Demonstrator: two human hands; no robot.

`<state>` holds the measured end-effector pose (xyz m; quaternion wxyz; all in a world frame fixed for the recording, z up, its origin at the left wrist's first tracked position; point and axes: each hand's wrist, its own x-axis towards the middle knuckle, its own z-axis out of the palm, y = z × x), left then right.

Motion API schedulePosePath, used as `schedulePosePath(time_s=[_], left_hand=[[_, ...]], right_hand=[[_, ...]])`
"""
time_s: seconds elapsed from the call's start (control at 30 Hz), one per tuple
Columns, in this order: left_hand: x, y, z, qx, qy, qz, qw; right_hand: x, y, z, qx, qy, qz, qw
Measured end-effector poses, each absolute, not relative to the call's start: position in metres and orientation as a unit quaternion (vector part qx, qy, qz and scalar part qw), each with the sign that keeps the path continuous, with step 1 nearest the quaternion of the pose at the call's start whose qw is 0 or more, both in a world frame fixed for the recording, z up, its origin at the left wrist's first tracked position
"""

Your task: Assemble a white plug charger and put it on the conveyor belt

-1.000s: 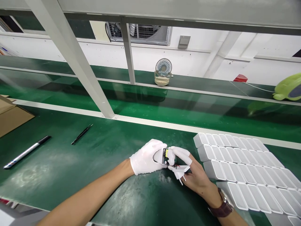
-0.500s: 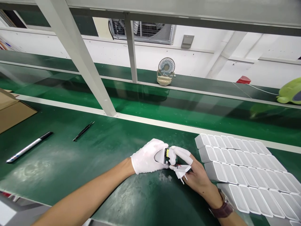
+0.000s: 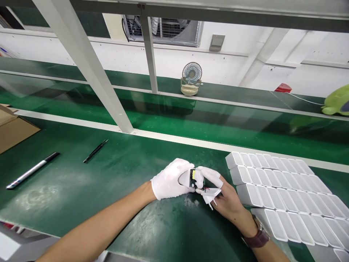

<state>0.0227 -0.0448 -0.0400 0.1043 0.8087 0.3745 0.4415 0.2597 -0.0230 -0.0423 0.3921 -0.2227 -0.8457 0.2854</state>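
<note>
My left hand (image 3: 169, 181), in a white glove, grips a white charger shell (image 3: 186, 178) over the green bench top (image 3: 109, 182). A small circuit board (image 3: 193, 178) with a yellow part sticks out of the shell. My right hand (image 3: 218, 194), with white finger cots and a wristwatch, pinches the board and holds a white plug cap (image 3: 209, 194) with metal pins, joined to the board by thin wires. Both hands meet just left of the rows of empty white shells (image 3: 275, 193).
A marker pen (image 3: 32, 170) and black tweezers (image 3: 95, 150) lie on the bench at the left. A cardboard box (image 3: 13, 129) is at the far left edge. A slanted metal post (image 3: 89, 69) rises behind; a small fan (image 3: 191, 79) and a green toy (image 3: 337, 101) sit beyond.
The hands stay together on the charger parts and barely shift. The view has tilted slightly.
</note>
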Motion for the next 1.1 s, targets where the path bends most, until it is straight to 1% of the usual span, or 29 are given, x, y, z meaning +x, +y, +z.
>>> schedulePosePath(time_s=[0.43, 0.57, 0.7, 0.87, 1.1], left_hand=[[0.025, -0.046, -0.039, 0.806, 0.377, 0.448, 0.089], [0.028, -0.046, -0.027, 0.8, 0.37, 0.466, 0.084], [0.032, -0.047, -0.012, 0.803, 0.365, 0.46, 0.104], [0.034, -0.047, -0.009, 0.804, 0.377, 0.448, 0.103], [0.029, -0.046, -0.022, 0.795, 0.359, 0.481, 0.088]], right_hand=[[0.262, -0.023, -0.042, -0.207, -0.85, 0.28, 0.395], [0.261, -0.023, -0.043, -0.206, -0.849, 0.276, 0.4], [0.261, -0.023, -0.046, -0.207, -0.849, 0.276, 0.401], [0.261, -0.023, -0.047, -0.217, -0.847, 0.292, 0.388], [0.258, -0.024, -0.047, -0.192, -0.829, 0.278, 0.446]])
